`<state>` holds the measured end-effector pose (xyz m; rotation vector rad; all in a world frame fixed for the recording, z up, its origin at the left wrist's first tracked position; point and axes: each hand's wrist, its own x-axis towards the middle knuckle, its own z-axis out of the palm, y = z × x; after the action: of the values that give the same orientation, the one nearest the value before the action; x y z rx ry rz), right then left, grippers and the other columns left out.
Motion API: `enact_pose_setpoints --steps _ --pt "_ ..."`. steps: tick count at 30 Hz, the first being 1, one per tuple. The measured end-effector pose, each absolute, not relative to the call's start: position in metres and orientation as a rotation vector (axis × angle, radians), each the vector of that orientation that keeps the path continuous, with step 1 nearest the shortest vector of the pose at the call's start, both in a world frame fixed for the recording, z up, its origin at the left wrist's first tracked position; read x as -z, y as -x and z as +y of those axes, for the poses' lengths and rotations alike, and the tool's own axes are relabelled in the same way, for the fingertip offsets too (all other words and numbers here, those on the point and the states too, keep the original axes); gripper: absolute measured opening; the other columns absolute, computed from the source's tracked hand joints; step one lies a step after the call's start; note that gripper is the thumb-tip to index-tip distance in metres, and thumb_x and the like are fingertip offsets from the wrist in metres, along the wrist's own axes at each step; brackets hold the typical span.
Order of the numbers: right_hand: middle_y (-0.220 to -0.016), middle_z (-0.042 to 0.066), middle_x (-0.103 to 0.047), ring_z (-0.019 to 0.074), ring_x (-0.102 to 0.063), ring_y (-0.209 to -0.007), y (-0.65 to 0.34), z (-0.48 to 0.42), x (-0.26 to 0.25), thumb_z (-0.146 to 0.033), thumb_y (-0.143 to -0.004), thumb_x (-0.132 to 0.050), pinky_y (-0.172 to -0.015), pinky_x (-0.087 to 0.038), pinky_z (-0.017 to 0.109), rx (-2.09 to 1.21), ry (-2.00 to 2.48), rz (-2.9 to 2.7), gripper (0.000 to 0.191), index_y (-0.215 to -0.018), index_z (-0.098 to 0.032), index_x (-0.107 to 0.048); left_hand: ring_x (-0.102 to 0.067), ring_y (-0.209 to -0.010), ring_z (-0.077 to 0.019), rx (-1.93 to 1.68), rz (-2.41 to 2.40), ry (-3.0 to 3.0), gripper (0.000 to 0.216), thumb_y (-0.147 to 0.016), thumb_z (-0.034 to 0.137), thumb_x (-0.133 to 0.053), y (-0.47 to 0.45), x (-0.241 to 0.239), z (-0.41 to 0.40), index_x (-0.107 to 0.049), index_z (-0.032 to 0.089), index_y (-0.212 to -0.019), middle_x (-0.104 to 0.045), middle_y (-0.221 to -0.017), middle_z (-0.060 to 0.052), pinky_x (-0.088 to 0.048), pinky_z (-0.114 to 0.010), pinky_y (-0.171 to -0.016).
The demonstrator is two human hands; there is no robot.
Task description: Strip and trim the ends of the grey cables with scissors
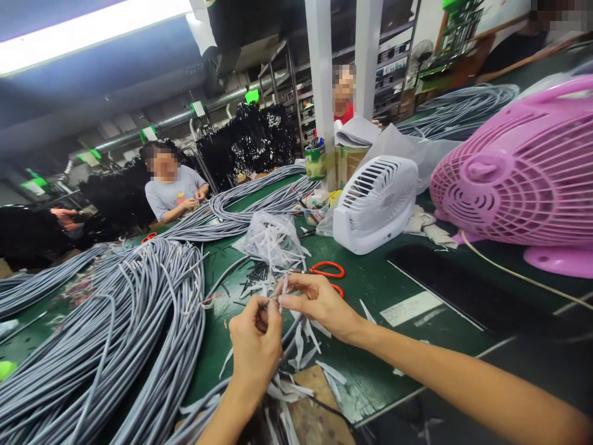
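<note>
My left hand (256, 346) and my right hand (319, 303) meet above the green table (370, 281), both pinched on the end of a thin grey cable (278, 301). A short pale strip sticks up from my right fingers. Loose white and grey strips (301, 340) lie scattered under my hands. Orange-handled scissors (327, 269) rest just beyond my right hand. A big bundle of grey cables (115, 334) lies at my left.
A white desk fan (375, 201) and a pink fan (519, 167) stand at the right. A clear plastic bag (271, 238) of scraps sits ahead. More grey cable coils (259, 201) stretch away. A person in a grey shirt (173, 188) works at the far left; another person (343, 93) stands behind.
</note>
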<state>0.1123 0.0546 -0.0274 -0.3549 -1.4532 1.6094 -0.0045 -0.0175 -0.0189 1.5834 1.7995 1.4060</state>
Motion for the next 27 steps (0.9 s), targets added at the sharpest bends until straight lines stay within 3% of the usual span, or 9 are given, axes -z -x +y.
enact_pose_setpoints --steps 7,10,17,23,27 --pt "-0.067 -0.001 -0.055 0.0100 -0.051 -0.063 -0.111 0.053 0.029 -0.039 -0.067 -0.069 -0.058 -0.043 0.020 -1.492 0.396 -1.470 0.027 -0.070 -0.014 -0.060 -0.031 -0.026 -0.0051 -1.444 1.732 -1.366 0.031 -0.077 0.045 -0.049 0.004 0.023 -0.013 -0.045 0.019 -0.060 -0.033 -0.038 0.010 -0.023 -0.018 -0.029" --pt "-0.065 -0.001 -0.052 0.0081 -0.045 -0.055 -0.111 0.051 0.028 -0.042 -0.068 -0.067 -0.048 -0.038 0.018 -1.417 0.451 -1.503 0.029 -0.069 -0.015 -0.058 -0.030 -0.025 -0.0040 -1.446 1.688 -1.258 0.035 -0.074 0.049 -0.052 0.003 0.023 -0.011 -0.045 0.018 -0.061 -0.037 -0.039 0.009 -0.021 -0.016 -0.028" --pt "-0.068 0.001 -0.053 0.0093 -0.043 -0.053 -0.113 0.047 0.027 -0.031 -0.074 -0.061 -0.046 -0.033 0.021 -1.044 0.480 -1.602 0.015 -0.068 -0.017 -0.059 -0.030 -0.020 -0.0030 -1.464 1.590 -1.035 0.039 -0.066 0.052 -0.058 0.004 0.017 -0.007 -0.043 0.017 -0.056 -0.041 -0.036 0.009 -0.016 -0.014 -0.024" --pt "-0.061 0.000 -0.053 0.0091 -0.043 -0.048 -0.112 0.046 0.030 -0.032 -0.077 -0.058 -0.044 -0.032 0.021 -1.038 0.522 -1.666 0.016 -0.073 -0.016 -0.060 -0.028 -0.019 -0.0016 -1.474 1.542 -0.921 0.040 -0.063 0.051 -0.061 0.008 0.016 0.000 -0.043 0.016 -0.054 -0.044 -0.036 0.008 -0.013 -0.013 -0.023" --pt "-0.063 0.001 -0.054 0.0096 -0.044 -0.050 -0.110 0.043 0.032 -0.036 -0.075 -0.060 -0.044 -0.033 0.021 -1.059 0.536 -1.595 0.020 -0.071 -0.016 -0.060 -0.024 -0.019 -0.0016 -1.555 1.488 -0.804 0.043 -0.057 0.055 -0.064 0.011 0.012 0.005 -0.043 0.017 -0.055 -0.032 -0.032 0.012 -0.012 -0.014 -0.025"
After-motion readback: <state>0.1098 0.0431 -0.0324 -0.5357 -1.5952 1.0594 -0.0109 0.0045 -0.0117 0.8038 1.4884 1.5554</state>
